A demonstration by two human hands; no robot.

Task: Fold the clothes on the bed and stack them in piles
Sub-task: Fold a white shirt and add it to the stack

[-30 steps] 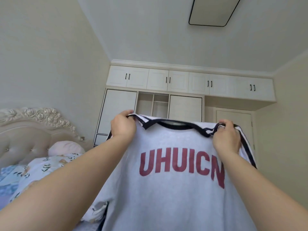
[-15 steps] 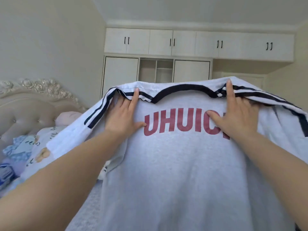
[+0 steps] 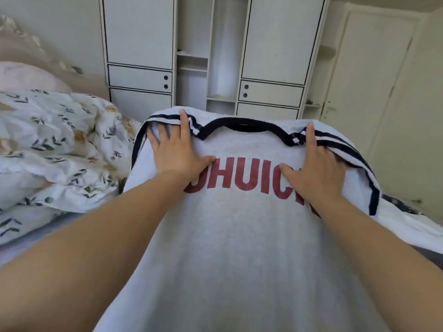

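Observation:
A light grey T-shirt (image 3: 239, 236) with red letters and a dark-trimmed collar spreads in front of me, front side up, over the bed. My left hand (image 3: 176, 149) lies flat on its left shoulder, fingers straight and spread, with some fingers tucked under the striped sleeve fold. My right hand (image 3: 314, 171) lies flat on the right shoulder, index finger pointing to the collar, other fingers under the striped sleeve edge. Both sleeves are folded down behind the shirt's sides.
A crumpled white duvet with a leaf print (image 3: 55, 144) fills the bed's left side, with a pink pillow (image 3: 28, 76) behind it. White wardrobes (image 3: 141, 56) with drawers stand beyond the bed. A closed door (image 3: 374, 80) is at the right.
The shirt has come down from held up in the air to lying over the bed. My hands went from gripping its shoulders to lying flat on them. The view tilted downward.

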